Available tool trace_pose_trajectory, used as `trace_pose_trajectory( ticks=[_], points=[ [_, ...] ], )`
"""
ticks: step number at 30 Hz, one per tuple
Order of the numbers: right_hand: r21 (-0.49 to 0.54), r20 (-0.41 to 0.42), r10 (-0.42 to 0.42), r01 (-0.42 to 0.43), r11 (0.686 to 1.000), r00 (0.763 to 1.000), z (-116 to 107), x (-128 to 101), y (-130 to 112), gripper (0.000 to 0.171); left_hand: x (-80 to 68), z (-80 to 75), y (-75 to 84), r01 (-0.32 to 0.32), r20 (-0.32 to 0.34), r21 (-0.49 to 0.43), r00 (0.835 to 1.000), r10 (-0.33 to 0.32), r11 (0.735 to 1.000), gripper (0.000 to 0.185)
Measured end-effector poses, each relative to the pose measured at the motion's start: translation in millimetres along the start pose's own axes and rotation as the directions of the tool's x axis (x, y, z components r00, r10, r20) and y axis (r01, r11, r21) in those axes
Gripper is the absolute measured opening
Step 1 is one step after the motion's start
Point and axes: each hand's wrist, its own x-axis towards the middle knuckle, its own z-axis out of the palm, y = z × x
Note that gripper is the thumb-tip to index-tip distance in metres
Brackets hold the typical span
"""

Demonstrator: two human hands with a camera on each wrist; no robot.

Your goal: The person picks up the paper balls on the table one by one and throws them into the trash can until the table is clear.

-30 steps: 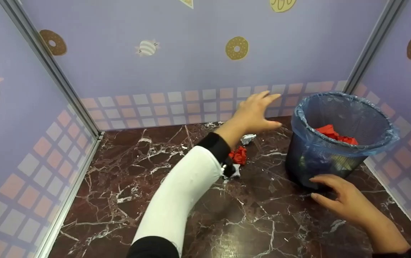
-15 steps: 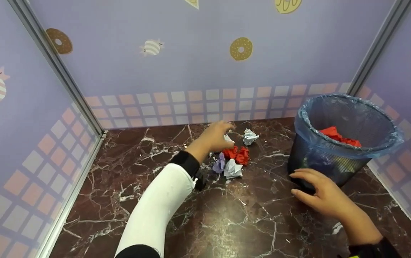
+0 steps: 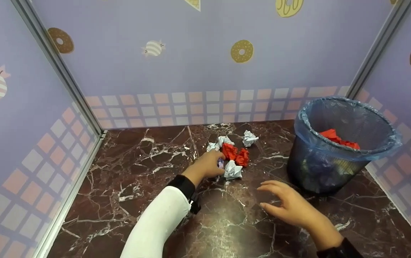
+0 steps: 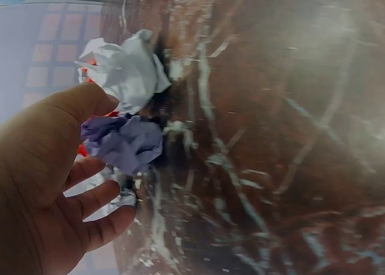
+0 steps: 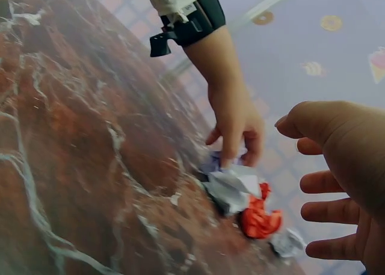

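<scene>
My left hand (image 3: pixel 207 165) reaches down around a crumpled purple paper ball (image 4: pixel 126 144) on the marbled surface. The thumb lies along one side of the ball and the loosely bent fingers along the other, spread apart in the left wrist view. Right beside it is a crumpled white paper ball (image 3: pixel 233 170). Two red paper balls (image 3: pixel 229 151) lie just behind, with more white paper balls (image 3: pixel 225 141) around them. Over the surface, to the right of the pile, my right hand (image 3: pixel 291 204) hovers with relaxed, parted fingers and nothing in it.
A dark mesh bin (image 3: pixel 316 175) with a blue bag liner (image 3: pixel 345 152) stands at the right, with red paper (image 3: pixel 338 139) inside. One white paper ball (image 3: pixel 250 138) lies apart near the back. Purple patterned panels (image 3: pixel 191 71) enclose the back and sides.
My left hand has moved from the back near the bin, left and down to the purple paper ball, uncovering the pile. My right hand has shifted left, away from the bin.
</scene>
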Motion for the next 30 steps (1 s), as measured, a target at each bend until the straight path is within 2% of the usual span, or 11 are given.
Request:
trace_pose_trajectory(
  ticks=[8,10,14,17,24,30],
  points=[
    [0.035,0.04,-0.047,0.046,0.998,0.998,33,-2,-7,0.039,-15.8,15.1,-9.6,0.013,-0.001,0.041,1.0,-0.013,0.999,0.048],
    [0.05,0.053,-0.05,0.048,0.998,0.997,40,-4,-8,0.04,-20.3,19.0,-12.2,0.016,-0.012,0.049,1.0,-0.016,0.999,0.05],
    [0.085,0.056,-0.059,0.054,0.995,0.997,51,-5,-9,0.039,-26.4,25.1,-16.7,0.008,-0.056,0.059,0.998,-0.005,0.998,0.039],
    [0.102,0.045,-0.072,0.068,0.993,0.996,57,-6,-9,0.037,-28.2,28.3,-19.7,-0.012,-0.092,0.07,0.996,0.018,0.997,0.023],
    [0.116,0.055,-0.083,0.076,0.99,0.995,64,-6,-11,0.035,-32.1,32.5,-24.4,-0.043,-0.136,0.084,0.989,0.054,0.996,0.016],
    [0.113,0.047,-0.101,0.095,0.989,0.994,66,-6,-12,0.035,-35.9,33.4,-24.6,-0.032,-0.154,0.122,0.987,0.051,0.992,0.016]
  ],
)
